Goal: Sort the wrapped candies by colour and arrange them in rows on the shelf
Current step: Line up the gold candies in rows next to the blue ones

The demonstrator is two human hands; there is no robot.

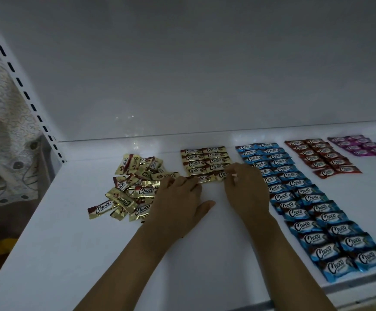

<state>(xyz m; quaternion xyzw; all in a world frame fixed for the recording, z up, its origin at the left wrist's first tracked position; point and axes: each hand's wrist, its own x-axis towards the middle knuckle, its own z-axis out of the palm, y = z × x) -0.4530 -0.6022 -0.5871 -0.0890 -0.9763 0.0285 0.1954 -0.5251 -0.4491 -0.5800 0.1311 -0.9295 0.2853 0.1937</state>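
Across the white shelf (70, 243) everything is lying in relation to the gold rows (205, 160), a two-wide block sitting near the back wall. Just right of the gold rows, the blue rows (306, 205) are running down to the shelf's front edge. Left of the gold rows, a loose gold heap (133, 189) is waiting unsorted, its wrappers pointing every way. Further right of the gold rows, beyond the blue, the red rows (321, 157) and then the purple rows (362, 145) are lying in short double files.

At the front end of the gold rows, the person's left hand (178, 196) and right hand (246, 189) are working on the next pair. The right grip is pinching the right-hand gold candy (220, 175). The left fingers are bending down onto the end of the left-hand gold candy (201, 178), thumb lying out on the shelf; I cannot tell whether that grip is holding or only pressing.

As I am reading it, the pair is being squared up. Doing it well is calling for sliding rather than lifting, butting both candies against the row behind, keeping the middle seam in line, and keeping the crimped end off the blue rows.
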